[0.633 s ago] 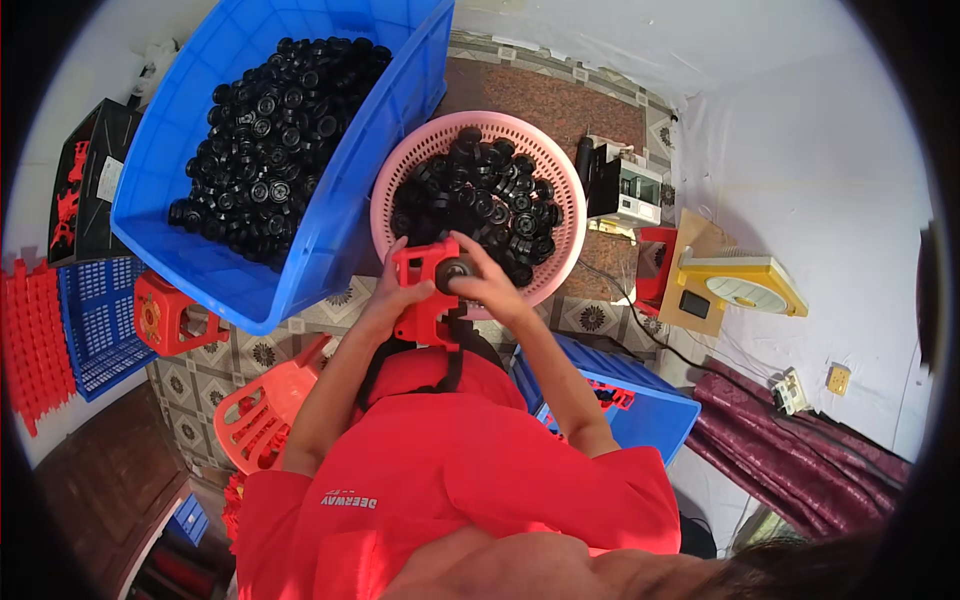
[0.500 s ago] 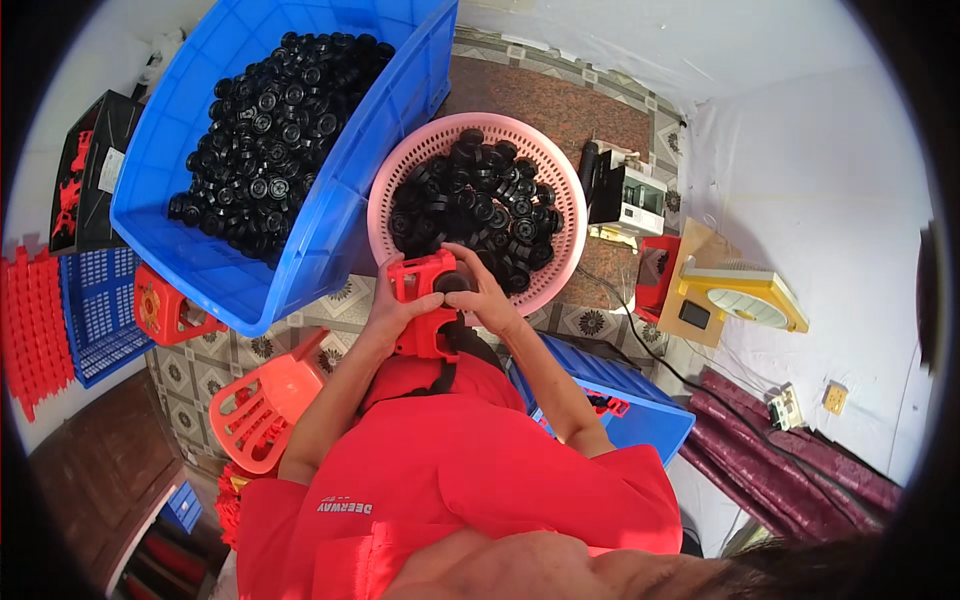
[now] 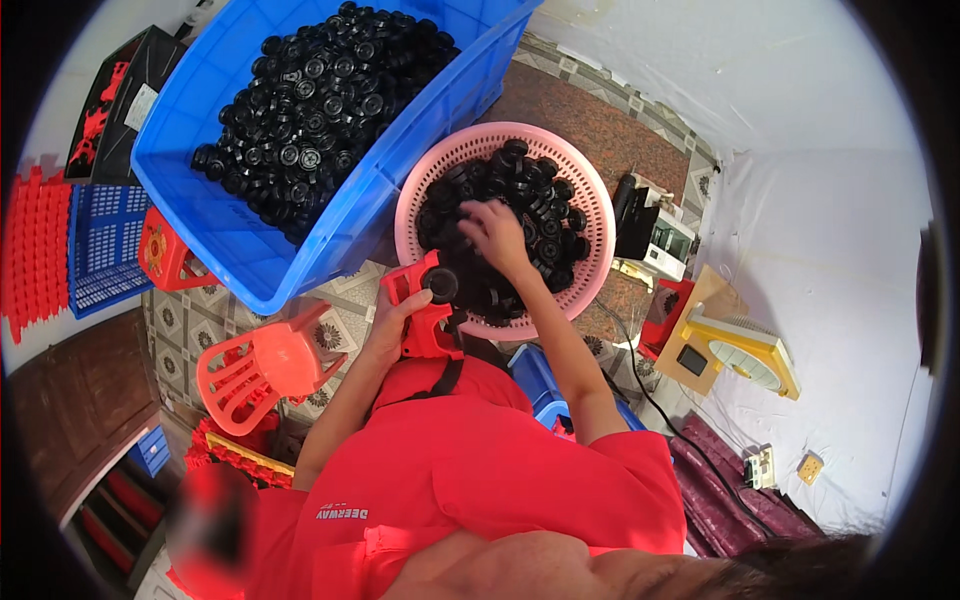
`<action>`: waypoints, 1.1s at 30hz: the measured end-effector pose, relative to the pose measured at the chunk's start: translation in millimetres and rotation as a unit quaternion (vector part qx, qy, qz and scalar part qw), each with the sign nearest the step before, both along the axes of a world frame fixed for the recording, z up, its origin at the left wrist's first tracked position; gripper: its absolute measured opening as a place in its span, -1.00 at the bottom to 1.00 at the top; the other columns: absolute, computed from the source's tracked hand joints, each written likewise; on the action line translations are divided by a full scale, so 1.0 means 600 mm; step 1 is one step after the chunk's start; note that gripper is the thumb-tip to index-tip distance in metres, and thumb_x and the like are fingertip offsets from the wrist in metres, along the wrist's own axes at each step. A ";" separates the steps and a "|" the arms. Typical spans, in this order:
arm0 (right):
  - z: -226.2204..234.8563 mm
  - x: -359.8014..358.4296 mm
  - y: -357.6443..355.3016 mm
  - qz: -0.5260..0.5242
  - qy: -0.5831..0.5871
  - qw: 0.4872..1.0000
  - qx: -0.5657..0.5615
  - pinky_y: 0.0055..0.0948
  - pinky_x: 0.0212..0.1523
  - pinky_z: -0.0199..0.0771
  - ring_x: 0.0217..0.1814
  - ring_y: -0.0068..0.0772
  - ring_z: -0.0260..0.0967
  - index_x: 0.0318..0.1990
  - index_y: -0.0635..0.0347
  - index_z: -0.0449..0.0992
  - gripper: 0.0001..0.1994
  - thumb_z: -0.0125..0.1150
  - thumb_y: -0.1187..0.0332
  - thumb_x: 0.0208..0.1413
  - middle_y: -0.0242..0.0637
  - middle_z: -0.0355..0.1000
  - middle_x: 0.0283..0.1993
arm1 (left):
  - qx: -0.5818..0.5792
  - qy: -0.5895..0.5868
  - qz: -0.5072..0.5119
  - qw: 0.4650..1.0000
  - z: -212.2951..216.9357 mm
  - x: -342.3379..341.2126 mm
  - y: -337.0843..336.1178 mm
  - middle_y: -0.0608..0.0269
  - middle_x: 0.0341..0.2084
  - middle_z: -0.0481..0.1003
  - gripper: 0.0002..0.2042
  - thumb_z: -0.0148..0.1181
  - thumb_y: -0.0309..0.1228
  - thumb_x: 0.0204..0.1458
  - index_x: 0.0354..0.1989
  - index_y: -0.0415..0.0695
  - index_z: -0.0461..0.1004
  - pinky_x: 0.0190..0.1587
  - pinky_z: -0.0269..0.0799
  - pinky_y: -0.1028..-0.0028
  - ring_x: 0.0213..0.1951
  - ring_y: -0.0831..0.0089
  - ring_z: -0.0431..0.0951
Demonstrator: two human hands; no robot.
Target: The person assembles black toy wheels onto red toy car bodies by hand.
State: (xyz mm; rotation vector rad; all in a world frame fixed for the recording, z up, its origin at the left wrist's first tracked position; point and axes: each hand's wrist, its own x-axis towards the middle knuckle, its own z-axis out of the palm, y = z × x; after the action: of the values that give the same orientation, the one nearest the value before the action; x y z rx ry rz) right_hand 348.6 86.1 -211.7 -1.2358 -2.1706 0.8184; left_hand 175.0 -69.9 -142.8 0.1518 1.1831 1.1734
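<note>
My left hand (image 3: pixel 390 322) grips a red plastic vehicle-shaped frame (image 3: pixel 428 332) in front of my body, its thumb across the side. A black wheel (image 3: pixel 440 285) sits against the frame's upper right side, by the thumb tip. Over the pink perforated basket (image 3: pixel 597 205), my right hand (image 3: pixel 494 236) reaches into a heap of black wheels (image 3: pixel 545 215). Its fingers are spread and touch the heap, with nothing seen held in them; the fingertips are partly lost among the dark wheels.
A large blue bin (image 3: pixel 330 245) of black wheels stands to the left of the basket. Nearer me on that side is a red plastic chair (image 3: pixel 265 365). On the right are a small white-and-black device (image 3: pixel 668 245), a yellow-framed fan-like appliance (image 3: pixel 745 350) and a cable (image 3: pixel 650 400).
My right hand has left the red frame and moved forward into the basket. The left hand keeps the frame with the wheel on it. The whole view has shifted slightly.
</note>
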 end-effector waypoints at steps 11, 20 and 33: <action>0.025 0.032 -0.010 -0.171 0.291 0.903 -0.265 -0.56 -0.29 0.46 -0.28 -0.53 0.47 -0.08 0.27 0.48 -0.76 0.27 0.46 0.10 -0.27 0.55 -0.26 | 0.067 -0.056 0.058 0.994 -0.030 -0.014 0.076 0.14 -0.02 0.42 -0.45 0.33 -0.46 -0.02 0.14 -0.19 0.22 0.02 0.51 0.32 -0.03 0.35 0.52; 0.150 0.049 -0.136 -0.098 0.315 0.873 -0.361 -0.61 -0.27 0.45 -0.27 -0.66 0.43 -0.13 0.26 0.52 -0.78 0.34 0.46 0.07 -0.40 0.52 -0.26 | 0.087 -0.021 0.004 0.996 0.006 0.022 0.117 0.07 -0.03 0.38 -0.34 0.42 -0.45 -0.11 0.10 -0.19 0.10 -0.01 0.55 0.26 -0.03 0.29 0.51; 0.137 0.046 -0.188 -0.144 0.229 0.942 -0.200 -0.61 -0.26 0.45 -0.33 -0.72 0.40 -0.32 0.30 0.54 -0.86 0.38 0.52 -0.02 -0.46 0.46 -0.42 | 0.063 0.053 -0.094 0.992 0.025 0.020 0.120 0.10 -0.07 0.42 -0.37 0.39 -0.48 -0.09 0.13 -0.14 0.15 -0.09 0.57 0.34 -0.10 0.34 0.55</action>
State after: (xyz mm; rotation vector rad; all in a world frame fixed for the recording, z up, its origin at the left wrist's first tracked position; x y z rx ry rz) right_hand 376.3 -26.5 -129.3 -1.3441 -1.4571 1.3077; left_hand 187.0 2.1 -127.7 0.4181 1.1607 1.0848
